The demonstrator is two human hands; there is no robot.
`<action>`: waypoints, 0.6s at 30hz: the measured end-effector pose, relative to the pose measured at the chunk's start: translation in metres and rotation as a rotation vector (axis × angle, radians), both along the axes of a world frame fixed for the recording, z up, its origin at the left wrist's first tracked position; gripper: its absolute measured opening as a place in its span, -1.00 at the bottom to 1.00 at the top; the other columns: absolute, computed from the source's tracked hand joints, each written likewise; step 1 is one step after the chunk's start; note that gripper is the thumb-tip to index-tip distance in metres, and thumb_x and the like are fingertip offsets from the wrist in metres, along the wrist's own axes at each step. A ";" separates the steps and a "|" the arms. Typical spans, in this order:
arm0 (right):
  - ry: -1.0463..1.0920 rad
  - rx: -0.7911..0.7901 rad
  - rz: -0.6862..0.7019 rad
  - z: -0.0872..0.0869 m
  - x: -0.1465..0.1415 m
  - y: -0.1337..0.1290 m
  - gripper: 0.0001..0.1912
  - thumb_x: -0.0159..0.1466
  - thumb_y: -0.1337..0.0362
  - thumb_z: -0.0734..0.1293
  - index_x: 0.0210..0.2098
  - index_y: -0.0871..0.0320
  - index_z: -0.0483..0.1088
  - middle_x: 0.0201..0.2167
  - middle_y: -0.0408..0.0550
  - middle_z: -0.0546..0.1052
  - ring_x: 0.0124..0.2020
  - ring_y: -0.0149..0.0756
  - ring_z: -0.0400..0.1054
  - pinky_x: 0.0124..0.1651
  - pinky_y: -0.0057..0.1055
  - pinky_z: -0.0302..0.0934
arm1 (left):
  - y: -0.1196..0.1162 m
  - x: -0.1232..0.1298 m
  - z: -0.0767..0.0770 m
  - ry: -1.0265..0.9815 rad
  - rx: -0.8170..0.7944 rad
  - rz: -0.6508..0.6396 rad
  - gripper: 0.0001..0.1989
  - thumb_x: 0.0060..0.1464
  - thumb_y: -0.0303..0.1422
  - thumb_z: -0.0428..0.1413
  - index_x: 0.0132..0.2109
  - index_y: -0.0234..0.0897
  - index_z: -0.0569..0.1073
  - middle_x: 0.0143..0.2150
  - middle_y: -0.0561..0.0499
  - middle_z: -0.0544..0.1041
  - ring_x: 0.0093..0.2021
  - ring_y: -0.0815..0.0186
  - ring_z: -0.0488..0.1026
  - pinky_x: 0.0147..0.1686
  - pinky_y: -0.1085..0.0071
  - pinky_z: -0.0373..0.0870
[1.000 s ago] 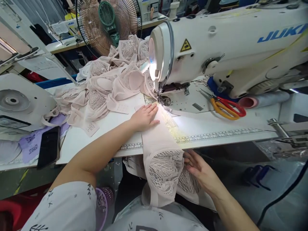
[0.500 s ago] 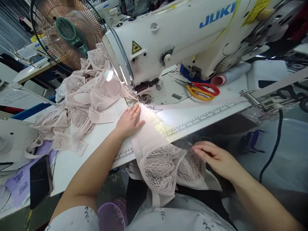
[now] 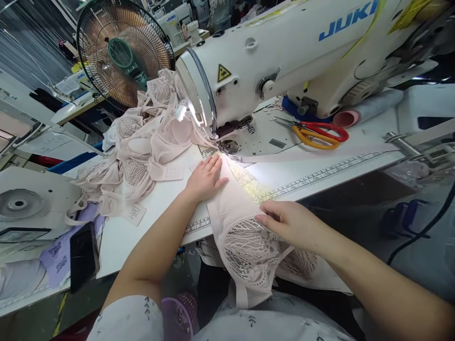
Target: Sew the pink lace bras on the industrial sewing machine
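Bra under left hand, thumb and fingers apart, and right hand, clamping unclear, at near edge; open counter right, one scissors farther.

Beyond the far edge of the white worktop stands a round fan with a green hub, and grey curtains hang at the upper left. Under the near left corner, a yellow stripe crosses the dark green floor
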State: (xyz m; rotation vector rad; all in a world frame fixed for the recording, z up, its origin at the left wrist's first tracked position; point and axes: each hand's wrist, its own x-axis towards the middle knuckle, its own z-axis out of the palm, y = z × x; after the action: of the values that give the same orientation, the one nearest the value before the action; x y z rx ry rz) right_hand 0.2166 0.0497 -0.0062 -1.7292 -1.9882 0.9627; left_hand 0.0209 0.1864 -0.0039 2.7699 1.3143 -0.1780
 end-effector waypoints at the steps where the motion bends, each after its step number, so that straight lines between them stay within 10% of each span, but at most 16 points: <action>1: -0.026 0.006 0.022 0.002 0.001 0.002 -0.66 0.20 0.17 0.11 -0.65 0.13 0.01 -0.71 -0.21 0.19 -0.63 -0.44 0.06 -0.55 -0.47 -0.11 | 0.000 0.000 -0.001 -0.005 -0.002 0.001 -0.33 0.20 -0.05 -0.24 0.30 -0.41 -0.05 0.36 -0.13 -0.13 0.34 0.15 -0.17 0.28 0.17 -0.19; 9: -0.565 0.116 0.028 0.012 -0.014 0.009 -0.80 0.11 0.31 0.16 -0.63 0.13 0.16 -0.65 -0.10 0.31 -0.62 -0.38 0.13 -0.59 -0.42 -0.28 | 0.001 -0.002 -0.005 -0.046 -0.016 -0.007 -0.33 0.19 -0.04 -0.24 0.30 -0.38 -0.05 0.36 -0.15 -0.11 0.34 0.12 -0.18 0.28 0.15 -0.18; 18: -0.564 0.158 -0.031 0.007 -0.010 0.005 -0.75 0.16 0.25 0.14 -0.63 0.13 0.18 -0.66 -0.11 0.32 -0.62 -0.38 0.15 -0.59 -0.41 -0.26 | 0.000 -0.002 -0.006 -0.080 -0.028 0.002 -0.32 0.19 -0.04 -0.21 0.30 -0.42 -0.03 0.36 -0.15 -0.10 0.34 0.12 -0.17 0.27 0.16 -0.20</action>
State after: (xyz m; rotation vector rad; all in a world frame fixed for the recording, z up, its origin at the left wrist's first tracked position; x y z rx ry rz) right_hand 0.2070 0.0545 0.0008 -2.0912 -2.2749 0.3038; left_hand 0.0185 0.1862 -0.0102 2.7217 1.2851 -0.0836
